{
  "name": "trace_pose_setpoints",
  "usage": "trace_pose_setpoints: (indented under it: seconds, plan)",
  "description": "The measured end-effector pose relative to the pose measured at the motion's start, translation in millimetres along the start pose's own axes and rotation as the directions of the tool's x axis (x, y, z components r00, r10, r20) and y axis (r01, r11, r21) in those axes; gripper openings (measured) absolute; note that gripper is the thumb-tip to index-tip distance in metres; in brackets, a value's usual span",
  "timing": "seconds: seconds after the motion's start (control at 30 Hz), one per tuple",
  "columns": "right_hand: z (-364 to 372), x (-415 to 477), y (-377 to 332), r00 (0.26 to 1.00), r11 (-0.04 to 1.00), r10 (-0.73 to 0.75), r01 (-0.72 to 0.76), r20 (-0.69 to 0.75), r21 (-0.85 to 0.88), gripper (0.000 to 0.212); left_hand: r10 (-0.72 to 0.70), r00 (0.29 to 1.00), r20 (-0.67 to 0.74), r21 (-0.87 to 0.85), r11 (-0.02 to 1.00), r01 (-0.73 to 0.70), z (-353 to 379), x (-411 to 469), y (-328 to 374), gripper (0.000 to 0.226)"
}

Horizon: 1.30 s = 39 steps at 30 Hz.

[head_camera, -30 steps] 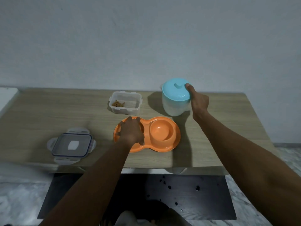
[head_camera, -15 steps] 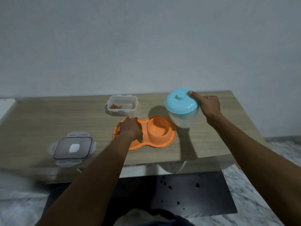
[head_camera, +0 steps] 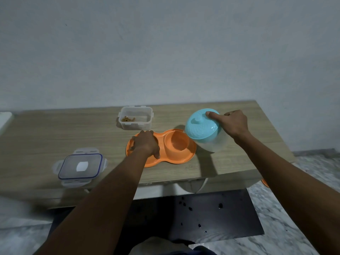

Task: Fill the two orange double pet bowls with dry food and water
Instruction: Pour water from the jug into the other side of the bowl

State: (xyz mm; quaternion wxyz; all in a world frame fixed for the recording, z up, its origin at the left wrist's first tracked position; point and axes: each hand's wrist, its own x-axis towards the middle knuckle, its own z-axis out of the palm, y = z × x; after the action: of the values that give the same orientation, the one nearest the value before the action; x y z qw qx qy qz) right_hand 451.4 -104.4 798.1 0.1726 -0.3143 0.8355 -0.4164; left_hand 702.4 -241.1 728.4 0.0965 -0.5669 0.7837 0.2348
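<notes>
An orange double pet bowl (head_camera: pixel 179 155) lies near the front edge of the wooden table (head_camera: pixel 55 133). My left hand (head_camera: pixel 146 144) rests over its left cup, fingers pressing on the rim. Its right cup (head_camera: pixel 177 141) looks empty. My right hand (head_camera: pixel 230 123) grips a clear jug with a light blue lid (head_camera: pixel 201 127), lifted and tilted toward the right cup, thumb on the lid. A sliver of a second orange object (head_camera: pixel 265 182) shows below the table's right edge.
A clear open food container (head_camera: pixel 136 117) with a little dry food stands behind the bowl. Its blue-rimmed lid (head_camera: pixel 81 166) lies at the front left. A white object (head_camera: pixel 5 118) is at the far left. A dark mat (head_camera: pixel 211 214) lies on the marble floor.
My right hand has lifted the jug from the table, carried it closer to the bowl and tipped it left. My left hand has stayed on the bowl's left cup.
</notes>
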Motion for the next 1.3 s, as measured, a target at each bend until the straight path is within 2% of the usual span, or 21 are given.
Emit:
trace_pose_setpoints:
  seconds: [0.07,0.23,0.87,1.0,1.3]
  plan:
    - [1,0,1,1.000,1.000,-0.001,0.001,-0.001,-0.022,0.068,-0.002,1.000,0.003,-0.004,1.000,0.002,1,1,-1,0.115]
    - [2,-1,-1,0.999,0.995,-0.034,0.032,-0.017,-0.099,0.065,0.004,1.000,0.012,0.002,1.000,-0.004,1,2,-1,0.118]
    - [-3,-7,-2,0.998,0.990,-0.047,0.043,-0.032,-0.132,0.063,-0.018,1.000,-0.001,-0.016,1.000,0.018,0,1,1,0.114]
    - [-4,-6,1,0.999,0.993,-0.041,0.037,-0.033,-0.116,0.072,-0.018,1.000,0.000,-0.025,1.000,0.018,0,1,0,0.114]
    - [-8,-9,-2,0.997,0.992,-0.060,0.054,-0.045,-0.118,0.063,-0.018,1.000,0.007,-0.023,1.000,0.018,0,1,0,0.116]
